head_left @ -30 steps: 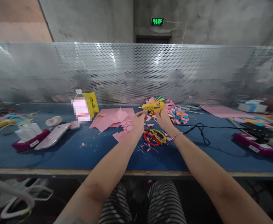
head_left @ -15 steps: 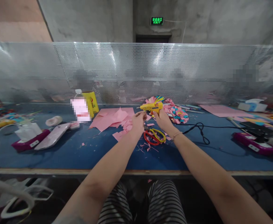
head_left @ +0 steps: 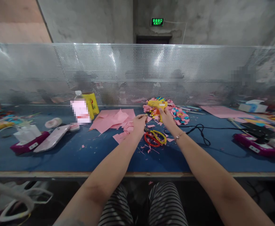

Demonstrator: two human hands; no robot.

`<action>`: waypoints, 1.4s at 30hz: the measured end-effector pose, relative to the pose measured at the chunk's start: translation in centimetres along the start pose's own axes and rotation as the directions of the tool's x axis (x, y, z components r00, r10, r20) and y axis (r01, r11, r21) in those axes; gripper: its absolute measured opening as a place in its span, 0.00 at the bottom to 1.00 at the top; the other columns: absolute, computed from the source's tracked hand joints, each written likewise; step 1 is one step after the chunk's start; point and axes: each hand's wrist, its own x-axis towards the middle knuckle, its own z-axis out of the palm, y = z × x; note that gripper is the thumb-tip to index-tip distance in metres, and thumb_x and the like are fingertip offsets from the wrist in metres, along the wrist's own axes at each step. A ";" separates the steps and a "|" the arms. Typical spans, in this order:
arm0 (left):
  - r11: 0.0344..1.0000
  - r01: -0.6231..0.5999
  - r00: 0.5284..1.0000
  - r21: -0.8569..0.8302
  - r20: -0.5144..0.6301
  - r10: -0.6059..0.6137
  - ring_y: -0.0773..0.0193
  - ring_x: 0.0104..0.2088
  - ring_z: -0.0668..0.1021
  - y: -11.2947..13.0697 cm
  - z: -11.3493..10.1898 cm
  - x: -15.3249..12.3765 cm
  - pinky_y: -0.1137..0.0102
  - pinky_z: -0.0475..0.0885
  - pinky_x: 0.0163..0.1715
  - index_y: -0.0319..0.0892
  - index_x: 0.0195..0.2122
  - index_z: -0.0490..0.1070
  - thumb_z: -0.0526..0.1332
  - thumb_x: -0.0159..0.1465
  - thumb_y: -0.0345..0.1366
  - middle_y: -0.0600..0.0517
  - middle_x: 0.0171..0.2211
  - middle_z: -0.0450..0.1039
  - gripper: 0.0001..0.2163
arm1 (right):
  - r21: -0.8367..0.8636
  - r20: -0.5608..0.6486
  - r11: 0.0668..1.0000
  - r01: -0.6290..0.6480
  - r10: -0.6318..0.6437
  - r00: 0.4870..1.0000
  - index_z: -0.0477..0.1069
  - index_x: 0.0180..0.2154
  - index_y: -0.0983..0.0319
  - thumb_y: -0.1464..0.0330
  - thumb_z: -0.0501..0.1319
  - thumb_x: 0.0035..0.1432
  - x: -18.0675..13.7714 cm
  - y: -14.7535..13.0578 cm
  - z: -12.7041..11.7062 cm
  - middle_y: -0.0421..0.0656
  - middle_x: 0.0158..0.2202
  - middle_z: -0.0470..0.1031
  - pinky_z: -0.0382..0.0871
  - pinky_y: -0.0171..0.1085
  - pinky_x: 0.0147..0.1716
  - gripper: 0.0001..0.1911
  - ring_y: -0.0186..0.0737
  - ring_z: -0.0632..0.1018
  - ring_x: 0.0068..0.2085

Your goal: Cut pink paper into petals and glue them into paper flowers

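My right hand (head_left: 167, 118) is closed round a yellow glue gun (head_left: 156, 103), raised over the table with its nozzle pointing left. To its left, the fingertips of my left hand (head_left: 139, 121) are pinched together; whatever sits between them is too small to make out. Just behind the glue gun lies a heap of pink, blue and yellow paper strips (head_left: 180, 116), partly hidden by it. Scissors (head_left: 153, 142) with red and yellow handles rest between my wrists, among pink paper scraps. Creased pink paper sheets (head_left: 109, 121) spread out left of my left hand.
At left stand a bottle (head_left: 80, 108) and a yellow box (head_left: 93, 105), near a phone (head_left: 54, 138) and a purple power strip (head_left: 30, 142). Another purple power strip (head_left: 255, 145) and a black cord (head_left: 200, 127) lie right. A perforated metal screen (head_left: 118, 72) borders the table's back.
My right hand has drawn the glue gun slightly right and up, away from my left fingertips, and turned it a little. My left hand stays nearly in place, still pinched.
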 end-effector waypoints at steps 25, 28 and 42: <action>0.844 -0.241 0.970 0.479 0.110 0.215 0.62 0.31 0.73 0.3 -0.7 0.1 0.70 0.64 0.34 0.43 0.18 0.72 0.54 0.49 0.27 0.51 0.24 0.73 0.09 | 0.126 0.655 0.679 -0.723 0.490 0.575 0.62 0.29 0.64 0.63 0.49 0.55 -0.1 -0.2 -3.0 0.35 0.13 0.56 0.50 0.24 0.10 0.11 0.26 0.58 0.13; 0.789 -0.408 0.911 0.460 0.158 0.380 0.64 0.30 0.71 0.9 -0.5 -0.5 0.71 0.64 0.36 0.42 0.22 0.71 0.58 0.49 0.28 0.52 0.25 0.71 0.03 | 0.089 0.672 0.691 -0.717 0.490 0.555 0.62 0.29 0.64 0.63 0.47 0.55 -0.4 -0.4 -2.6 0.36 0.12 0.56 0.49 0.24 0.09 0.11 0.27 0.57 0.13; 0.670 -0.589 0.802 0.452 0.225 0.553 0.65 0.31 0.67 0.8 0.0 -1.1 0.70 0.63 0.37 0.43 0.23 0.63 0.61 0.49 0.30 0.52 0.27 0.64 0.05 | -0.004 0.597 0.716 -0.698 0.562 0.573 0.62 0.27 0.64 0.65 0.45 0.59 -1.7 -1.7 -0.9 0.38 0.12 0.59 0.51 0.25 0.10 0.14 0.27 0.59 0.12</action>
